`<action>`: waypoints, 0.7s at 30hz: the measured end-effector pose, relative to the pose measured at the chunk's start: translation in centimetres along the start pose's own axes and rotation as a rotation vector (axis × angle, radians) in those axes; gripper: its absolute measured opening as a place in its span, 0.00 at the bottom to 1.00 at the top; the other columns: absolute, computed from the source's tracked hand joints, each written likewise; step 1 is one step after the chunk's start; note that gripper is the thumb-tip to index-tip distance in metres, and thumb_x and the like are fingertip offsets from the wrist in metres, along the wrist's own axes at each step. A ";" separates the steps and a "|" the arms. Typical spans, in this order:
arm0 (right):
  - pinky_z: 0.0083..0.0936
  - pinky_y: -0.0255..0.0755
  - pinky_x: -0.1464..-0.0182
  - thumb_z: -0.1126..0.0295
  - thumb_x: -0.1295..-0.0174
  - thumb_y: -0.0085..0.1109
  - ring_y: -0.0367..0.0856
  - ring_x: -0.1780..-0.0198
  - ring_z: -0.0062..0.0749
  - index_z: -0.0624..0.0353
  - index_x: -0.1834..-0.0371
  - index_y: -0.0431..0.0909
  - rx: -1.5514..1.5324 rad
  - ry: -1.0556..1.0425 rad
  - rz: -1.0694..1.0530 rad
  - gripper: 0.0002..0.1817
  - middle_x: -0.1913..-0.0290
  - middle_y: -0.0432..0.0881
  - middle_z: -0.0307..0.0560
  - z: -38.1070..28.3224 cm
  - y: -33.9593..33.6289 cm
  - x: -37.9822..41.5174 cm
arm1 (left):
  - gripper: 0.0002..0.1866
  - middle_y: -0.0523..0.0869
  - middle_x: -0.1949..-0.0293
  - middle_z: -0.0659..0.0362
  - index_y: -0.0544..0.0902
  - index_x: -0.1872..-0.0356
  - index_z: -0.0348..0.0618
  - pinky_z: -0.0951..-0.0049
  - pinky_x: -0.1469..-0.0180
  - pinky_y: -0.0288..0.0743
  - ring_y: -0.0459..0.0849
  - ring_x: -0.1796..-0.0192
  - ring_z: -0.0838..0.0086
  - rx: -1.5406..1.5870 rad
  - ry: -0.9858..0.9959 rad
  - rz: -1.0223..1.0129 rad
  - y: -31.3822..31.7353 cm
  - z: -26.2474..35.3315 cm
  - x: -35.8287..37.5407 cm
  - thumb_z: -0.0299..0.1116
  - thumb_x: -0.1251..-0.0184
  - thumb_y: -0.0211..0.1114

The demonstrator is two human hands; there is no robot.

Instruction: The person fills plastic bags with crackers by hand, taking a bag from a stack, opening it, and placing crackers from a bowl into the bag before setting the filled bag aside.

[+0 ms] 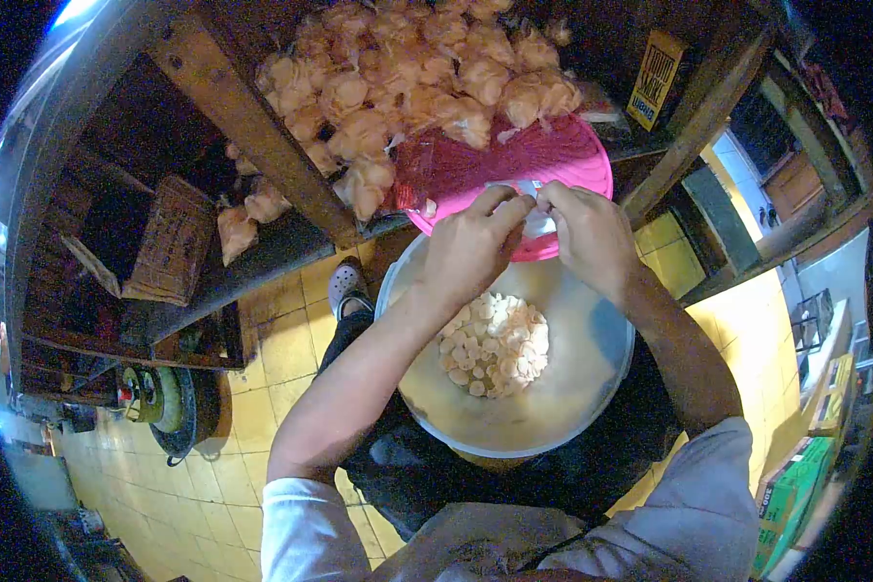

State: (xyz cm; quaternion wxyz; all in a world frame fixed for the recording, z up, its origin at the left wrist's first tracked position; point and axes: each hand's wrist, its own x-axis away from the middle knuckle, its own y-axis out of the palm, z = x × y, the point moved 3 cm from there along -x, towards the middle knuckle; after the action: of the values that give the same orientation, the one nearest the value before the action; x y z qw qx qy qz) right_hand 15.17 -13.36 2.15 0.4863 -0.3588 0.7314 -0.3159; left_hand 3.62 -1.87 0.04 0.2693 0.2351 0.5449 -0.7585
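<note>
My left hand [475,238] and my right hand [587,228] meet above the far rim of a large round tub [582,388]. Their fingertips are pinched close together at the top of a small clear plastic bag [538,223], whose contents I cannot make out. Behind the bag sits a round pink lid or tray [592,160], with reddish clear plastic [446,160] lying across it. Pale round chips [495,344] are heaped at the bottom of the tub, which rests between my legs.
Many filled clear bags of chips [407,78] are piled on the dark wooden shelf ahead. A yellow box [658,80] stands at its right. An open cardboard box [165,242] is on the left. Wooden posts [252,121] frame the shelf. A dark pan [199,412] sits lower left.
</note>
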 end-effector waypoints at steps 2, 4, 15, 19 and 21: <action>0.42 0.77 0.57 0.78 0.41 0.56 0.83 0.60 0.55 0.63 0.59 0.76 -0.054 0.088 0.003 0.08 0.64 0.83 0.59 0.3 0.2 0.1 | 0.14 0.83 0.52 0.56 0.80 0.54 0.49 0.61 0.65 0.83 0.87 0.62 0.58 -0.011 -0.010 -0.019 0.0 -0.4 0.2 0.28 0.42 0.66; 0.44 0.77 0.57 0.77 0.41 0.54 0.83 0.59 0.54 0.61 0.58 0.77 -0.028 0.031 0.007 0.08 0.65 0.83 0.58 0.3 0.6 0.2 | 0.15 0.83 0.50 0.57 0.81 0.52 0.49 0.61 0.63 0.83 0.87 0.59 0.59 -0.022 -0.020 -0.038 0.4 -0.7 0.4 0.28 0.41 0.67; 0.40 0.77 0.53 0.74 0.43 0.59 0.82 0.58 0.51 0.60 0.54 0.80 -0.115 -0.038 0.099 0.13 0.61 0.84 0.53 -0.4 -0.3 0.2 | 0.14 0.81 0.62 0.59 0.77 0.55 0.49 0.65 0.74 0.81 0.87 0.70 0.66 -0.268 0.016 -0.055 -0.5 0.1 -0.3 0.25 0.44 0.60; 0.40 0.77 0.53 0.73 0.44 0.61 0.82 0.59 0.50 0.60 0.56 0.80 -0.036 -0.143 0.143 0.12 0.62 0.84 0.52 -0.2 -0.4 0.1 | 0.13 0.80 0.63 0.60 0.78 0.56 0.49 0.65 0.73 0.80 0.87 0.69 0.64 -0.248 0.037 -0.060 -0.6 0.6 -0.4 0.26 0.43 0.60; 0.40 0.77 0.53 0.73 0.45 0.61 0.82 0.59 0.50 0.60 0.57 0.80 -0.001 -0.134 0.153 0.11 0.62 0.84 0.51 -0.5 -1.0 0.0 | 0.11 0.81 0.62 0.59 0.79 0.57 0.49 0.61 0.71 0.80 0.86 0.69 0.60 -0.092 -0.037 0.019 -0.6 0.7 -0.4 0.26 0.42 0.60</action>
State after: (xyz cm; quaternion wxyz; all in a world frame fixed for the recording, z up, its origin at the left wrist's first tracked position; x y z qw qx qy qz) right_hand 14.88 -13.85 3.08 0.5568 -0.3224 0.7226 -0.2526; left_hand 3.46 -2.34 0.99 0.2972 0.2134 0.5718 -0.7342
